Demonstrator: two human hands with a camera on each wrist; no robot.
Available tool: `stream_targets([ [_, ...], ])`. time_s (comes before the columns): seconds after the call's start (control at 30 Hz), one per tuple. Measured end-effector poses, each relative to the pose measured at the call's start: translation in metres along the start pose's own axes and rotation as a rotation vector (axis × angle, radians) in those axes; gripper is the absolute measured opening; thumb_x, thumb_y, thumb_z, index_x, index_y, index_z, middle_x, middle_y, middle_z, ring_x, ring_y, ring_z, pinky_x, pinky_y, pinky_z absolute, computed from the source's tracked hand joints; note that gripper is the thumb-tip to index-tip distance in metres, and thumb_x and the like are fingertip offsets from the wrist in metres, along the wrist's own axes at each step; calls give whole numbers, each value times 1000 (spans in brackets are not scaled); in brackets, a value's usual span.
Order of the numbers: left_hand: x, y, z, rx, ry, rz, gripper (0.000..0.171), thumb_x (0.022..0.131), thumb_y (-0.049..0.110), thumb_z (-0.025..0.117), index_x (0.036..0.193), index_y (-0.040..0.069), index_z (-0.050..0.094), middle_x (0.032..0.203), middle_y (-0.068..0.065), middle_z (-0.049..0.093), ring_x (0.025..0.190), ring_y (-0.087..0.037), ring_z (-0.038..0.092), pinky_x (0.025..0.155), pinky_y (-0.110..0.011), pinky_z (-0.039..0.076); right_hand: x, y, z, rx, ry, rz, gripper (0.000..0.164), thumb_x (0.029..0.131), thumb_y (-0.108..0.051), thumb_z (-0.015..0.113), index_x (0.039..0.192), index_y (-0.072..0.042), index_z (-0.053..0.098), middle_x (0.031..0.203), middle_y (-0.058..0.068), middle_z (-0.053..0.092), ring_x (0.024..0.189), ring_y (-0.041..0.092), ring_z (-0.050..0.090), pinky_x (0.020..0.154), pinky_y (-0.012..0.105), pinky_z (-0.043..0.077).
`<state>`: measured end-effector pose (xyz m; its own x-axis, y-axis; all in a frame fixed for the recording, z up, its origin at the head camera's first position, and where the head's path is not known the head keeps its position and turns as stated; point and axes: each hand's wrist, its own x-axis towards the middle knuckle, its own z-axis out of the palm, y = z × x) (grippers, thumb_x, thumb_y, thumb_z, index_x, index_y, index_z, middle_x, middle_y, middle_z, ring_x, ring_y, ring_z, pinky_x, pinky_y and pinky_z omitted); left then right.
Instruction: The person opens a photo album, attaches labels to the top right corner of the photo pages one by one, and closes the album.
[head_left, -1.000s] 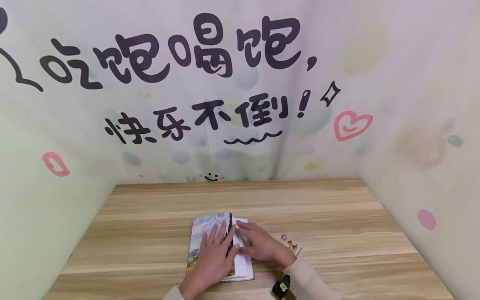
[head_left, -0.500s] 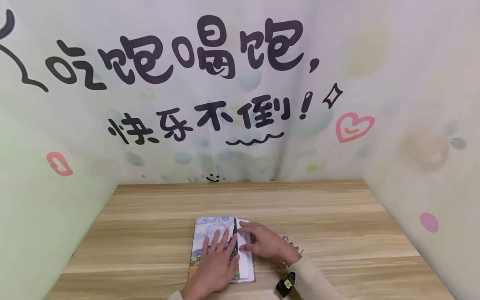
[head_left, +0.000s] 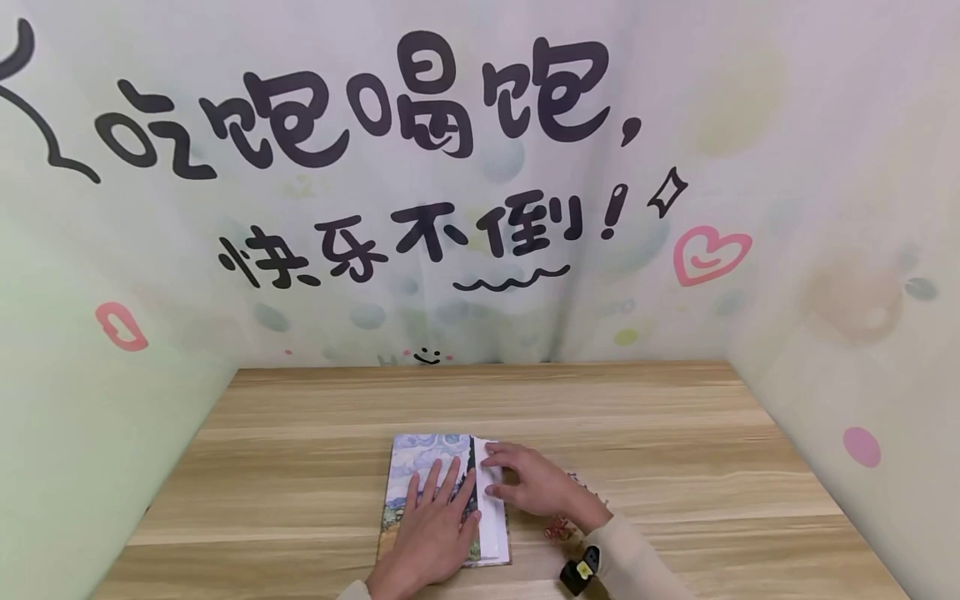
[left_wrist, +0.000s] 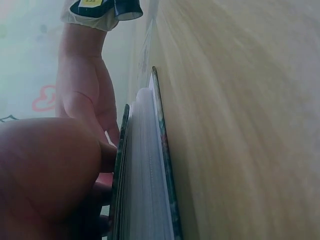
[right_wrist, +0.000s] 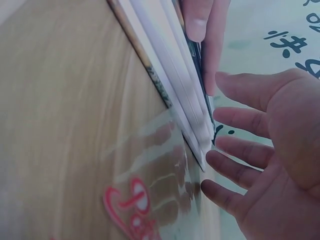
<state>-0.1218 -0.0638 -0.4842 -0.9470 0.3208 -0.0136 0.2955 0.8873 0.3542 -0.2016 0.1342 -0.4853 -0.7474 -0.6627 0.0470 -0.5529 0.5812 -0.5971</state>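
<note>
A notebook (head_left: pixel 420 454) with a painted landscape cover lies on the wooden table. Its front cover stops short of the right side, so a strip of white page (head_left: pixel 492 533) shows. My left hand (head_left: pixel 438 529) rests on the cover with fingers spread. At the right edge is my right hand (head_left: pixel 534 483), fingers loosely bent over the white strip and nothing held in them. The left wrist view shows the white page block (left_wrist: pixel 145 155) between the two covers, the front one slightly raised. In the right wrist view the right fingers (right_wrist: pixel 245 150) are spread beside the page edges.
Under the right wrist lies a clear sheet (right_wrist: pixel 150 170) with red lettering and small printed figures. A black wrist device (head_left: pixel 577 573) sits at the right cuff. Behind the table (head_left: pixel 660 433) stands a pale wall cloth (head_left: pixel 480 325) with dark lettering.
My right hand has drawn a little to the right, and the two thumbs, close together before, are now apart. The cover lies flatter under the left hand. The view has shifted slightly.
</note>
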Motion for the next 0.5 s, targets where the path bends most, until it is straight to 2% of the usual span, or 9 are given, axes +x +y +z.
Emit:
stream_targets([
  [0.2,3,0,-2,-7,3,-4,54,102,38,47,149,11,45,159,-16,33,148,-42,20,115,-67,11,-6,3,-6,-28,24,1,37,95,-25,66,127,-6,65,147,18,49,135,35,47,110,52,38],
  [0.5,2,-7,-11,-111,40,75,47,100,30,52,143,10,53,154,-21,38,143,-46,27,110,-73,15,-17,9,-16,-27,63,-17,40,94,-19,67,130,-2,63,148,21,47,136,39,44,110,56,37],
])
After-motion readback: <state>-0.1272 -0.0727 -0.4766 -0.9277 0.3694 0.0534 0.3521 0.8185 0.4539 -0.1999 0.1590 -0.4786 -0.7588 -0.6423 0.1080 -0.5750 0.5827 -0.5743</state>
